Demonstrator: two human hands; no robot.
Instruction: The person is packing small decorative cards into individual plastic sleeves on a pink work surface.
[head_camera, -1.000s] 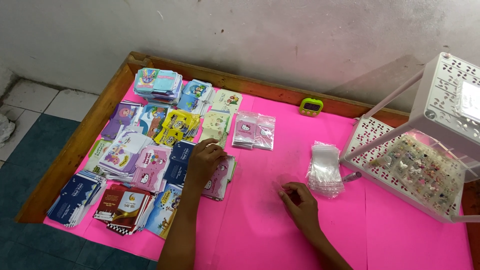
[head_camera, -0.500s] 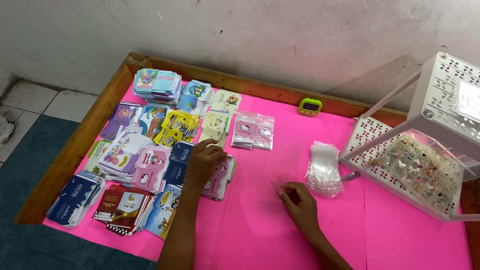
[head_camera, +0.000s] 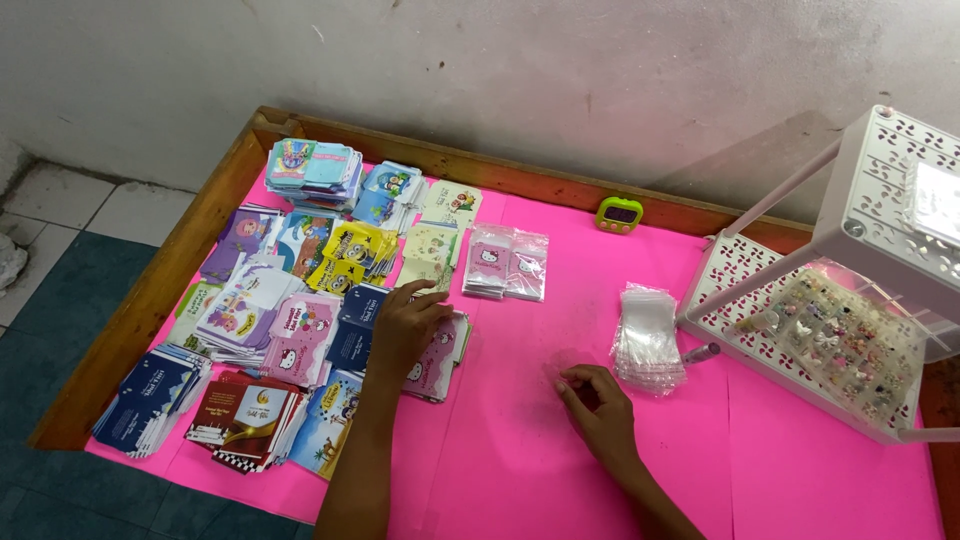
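My left hand (head_camera: 404, 327) lies flat on a small stack of pink cartoon cards (head_camera: 438, 350), fingers spread over the top card. My right hand (head_camera: 597, 412) rests on the pink table cover (head_camera: 520, 440) with its fingers curled inward; I cannot tell if something small sits under them. A pile of clear plastic sleeves (head_camera: 647, 338) lies just right of and beyond the right hand, apart from it.
Several stacks of colourful cards (head_camera: 300, 290) fill the table's left half, inside a wooden rim (head_camera: 150, 300). Two pink-and-white packets (head_camera: 507, 262) sit mid-table. A small green timer (head_camera: 619, 214) stands at the back. A white perforated rack (head_camera: 850, 300) holding tiny trinkets stands right.
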